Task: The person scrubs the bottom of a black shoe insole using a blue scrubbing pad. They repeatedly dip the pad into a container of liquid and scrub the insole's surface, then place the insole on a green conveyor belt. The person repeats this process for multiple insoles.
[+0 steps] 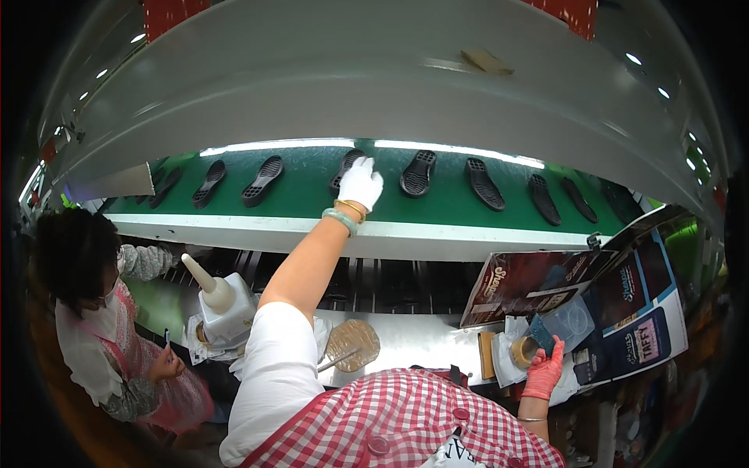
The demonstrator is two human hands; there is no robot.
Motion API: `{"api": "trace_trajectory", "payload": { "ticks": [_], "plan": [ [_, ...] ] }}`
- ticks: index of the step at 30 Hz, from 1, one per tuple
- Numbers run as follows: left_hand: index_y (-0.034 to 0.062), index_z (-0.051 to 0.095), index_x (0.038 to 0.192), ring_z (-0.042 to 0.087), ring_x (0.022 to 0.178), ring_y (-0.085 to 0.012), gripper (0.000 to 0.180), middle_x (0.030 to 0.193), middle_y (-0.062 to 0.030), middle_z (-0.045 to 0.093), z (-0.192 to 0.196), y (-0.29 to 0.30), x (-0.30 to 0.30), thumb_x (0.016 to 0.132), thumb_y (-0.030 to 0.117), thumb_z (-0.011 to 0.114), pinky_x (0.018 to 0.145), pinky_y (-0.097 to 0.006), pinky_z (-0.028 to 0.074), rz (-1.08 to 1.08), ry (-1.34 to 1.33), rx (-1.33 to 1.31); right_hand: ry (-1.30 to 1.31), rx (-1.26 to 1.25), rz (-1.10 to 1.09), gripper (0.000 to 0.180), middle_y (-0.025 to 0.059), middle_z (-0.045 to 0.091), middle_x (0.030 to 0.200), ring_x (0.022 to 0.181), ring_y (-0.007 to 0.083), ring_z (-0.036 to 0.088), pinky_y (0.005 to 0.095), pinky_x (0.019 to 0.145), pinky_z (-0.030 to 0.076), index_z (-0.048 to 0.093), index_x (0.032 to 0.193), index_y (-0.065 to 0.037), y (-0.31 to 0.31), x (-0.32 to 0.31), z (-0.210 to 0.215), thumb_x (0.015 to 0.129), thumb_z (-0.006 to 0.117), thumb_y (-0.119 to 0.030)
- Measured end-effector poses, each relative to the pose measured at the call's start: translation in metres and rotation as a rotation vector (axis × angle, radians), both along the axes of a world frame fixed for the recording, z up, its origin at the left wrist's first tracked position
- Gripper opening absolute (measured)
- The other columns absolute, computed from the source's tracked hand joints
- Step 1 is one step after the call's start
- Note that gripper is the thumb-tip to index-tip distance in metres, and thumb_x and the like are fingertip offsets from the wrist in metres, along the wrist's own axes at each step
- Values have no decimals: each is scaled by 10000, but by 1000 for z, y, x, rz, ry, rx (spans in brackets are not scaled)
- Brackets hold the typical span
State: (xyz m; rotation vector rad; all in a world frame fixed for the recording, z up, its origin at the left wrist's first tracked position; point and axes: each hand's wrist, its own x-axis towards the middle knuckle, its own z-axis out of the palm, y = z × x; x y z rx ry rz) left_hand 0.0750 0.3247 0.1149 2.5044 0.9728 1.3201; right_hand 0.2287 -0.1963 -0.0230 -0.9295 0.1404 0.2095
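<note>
My left hand (361,184), in a white glove, reaches over the green conveyor belt (300,195). Its fingers are closed at the right edge of a black shoe sole (344,170), partly covering it. Several other black soles lie spaced along the belt, among them one just right of that hand (417,173) and another to its left (263,181). My right hand (544,370), in a coral-red glove, is low on the right. Between its thumb and fingers is a small dark blue flat piece (540,331), whose kind I cannot make out.
A grey hood (351,86) overhangs the belt. On the metal bench stand a white bottle with a long spout (226,304), a round brown-covered lid or dish with a stick (353,347), and a tape roll (523,351). Opened printed cardboard (538,281) stands right. A co-worker (94,312) is at left.
</note>
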Motion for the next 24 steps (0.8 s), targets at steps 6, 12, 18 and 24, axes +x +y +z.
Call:
{"api": "trace_trajectory", "payload": {
  "ticks": [6, 12, 18, 24],
  "plan": [
    [69, 667, 1016, 582, 1046, -308, 298, 1115, -140, 607, 1, 39, -21, 806, 240, 545, 889, -403, 485, 220, 635, -61, -26, 17, 32, 349, -8, 620, 826, 536, 58, 520, 162, 416, 360, 567, 1138, -99, 9, -1, 3, 931, 574, -380],
    [46, 509, 1231, 530, 1130, -312, 658, 1156, -161, 590, 17, 31, -24, 705, 405, 674, 948, -404, 433, 424, 425, -355, 18, 15, 11, 389, -21, 578, 756, 520, 60, 517, 171, 393, 356, 545, 1181, -118, 8, 2, -2, 922, 577, -407],
    [-25, 520, 1226, 572, 1117, -340, 699, 1166, -246, 596, 40, 7, -50, 676, 388, 641, 958, -375, 447, 190, 59, -581, 35, 3, 52, 327, -45, 560, 724, 546, 51, 523, 158, 400, 373, 559, 1185, -175, 7, 13, -9, 936, 558, -386],
    [-17, 379, 1375, 578, 1060, -264, 780, 1207, -200, 551, 24, -86, -111, 710, 214, 713, 921, -323, 455, -265, -592, -602, 74, -62, 191, 290, -57, 597, 797, 566, 43, 532, 142, 418, 388, 566, 1191, -185, 30, 11, 7, 965, 511, -358]
  ]
}}
